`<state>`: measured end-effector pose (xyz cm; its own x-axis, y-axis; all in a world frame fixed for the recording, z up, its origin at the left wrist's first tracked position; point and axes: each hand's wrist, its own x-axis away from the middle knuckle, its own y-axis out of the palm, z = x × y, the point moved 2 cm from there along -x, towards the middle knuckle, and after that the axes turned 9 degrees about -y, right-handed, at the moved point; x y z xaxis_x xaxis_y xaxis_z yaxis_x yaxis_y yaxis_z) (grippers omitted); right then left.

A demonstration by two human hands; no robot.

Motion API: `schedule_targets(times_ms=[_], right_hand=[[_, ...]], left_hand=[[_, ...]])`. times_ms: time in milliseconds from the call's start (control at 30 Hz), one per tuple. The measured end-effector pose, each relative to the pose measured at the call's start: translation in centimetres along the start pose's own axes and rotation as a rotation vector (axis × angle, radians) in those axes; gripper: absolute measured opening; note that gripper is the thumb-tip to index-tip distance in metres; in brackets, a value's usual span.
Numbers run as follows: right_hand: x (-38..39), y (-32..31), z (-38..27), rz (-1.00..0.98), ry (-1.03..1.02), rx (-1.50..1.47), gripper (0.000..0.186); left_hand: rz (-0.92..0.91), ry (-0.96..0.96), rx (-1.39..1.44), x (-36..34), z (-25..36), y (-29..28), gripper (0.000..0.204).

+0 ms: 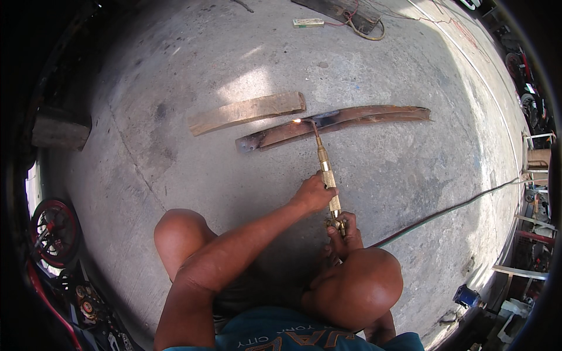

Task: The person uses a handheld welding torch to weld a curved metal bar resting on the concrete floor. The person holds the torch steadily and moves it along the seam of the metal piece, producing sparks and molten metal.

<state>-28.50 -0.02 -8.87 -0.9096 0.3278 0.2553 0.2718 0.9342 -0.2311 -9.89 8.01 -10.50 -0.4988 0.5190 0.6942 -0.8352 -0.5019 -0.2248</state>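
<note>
My left hand [316,193] is closed around the body of a brass gas torch [329,175]. My right hand [345,231] grips its rear end, with fingers at the valve knobs. The torch points away from me, and its bent tip stands over a long rusty steel channel [374,116] on the floor. A bright orange-white glow shows beside the tip, on the channel's upper edge. Dark, bluish scorching marks the metal near there and at its left end. Just beyond the channel's left half lies a wooden block [249,113], apart from it.
A dark hose [445,213] runs from behind my right knee [372,278] to the right edge. Far off lie a dark plank [342,13], wires and a small pale box [308,23]. A dark block [61,127] and a red wheel [55,233] stand left; a blue container [467,296] stands right.
</note>
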Motion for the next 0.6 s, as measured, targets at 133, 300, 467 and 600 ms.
schedule_targets(times_ms=[133, 300, 467, 600], right_hand=[[-0.06, 0.0, -0.15, -0.006, -0.013, 0.015, 0.035], [-0.05, -0.14, 0.18, -0.013, -0.036, 0.021, 0.035], [-0.04, -0.16, -0.36, -0.024, -0.018, 0.011, 0.034], [-0.11, -0.05, -0.16, -0.027, -0.045, 0.01, 0.032]], left_hand=[[0.075, 0.041, 0.05, -0.55, -0.87, 0.46, 0.045], [0.056, 0.021, 0.102, -0.19, -0.56, 0.5, 0.044], [0.06, 0.008, 0.12, -0.12, -0.57, 0.48, 0.044], [0.051, -0.003, 0.109, 0.06, -0.46, 0.21, 0.043]])
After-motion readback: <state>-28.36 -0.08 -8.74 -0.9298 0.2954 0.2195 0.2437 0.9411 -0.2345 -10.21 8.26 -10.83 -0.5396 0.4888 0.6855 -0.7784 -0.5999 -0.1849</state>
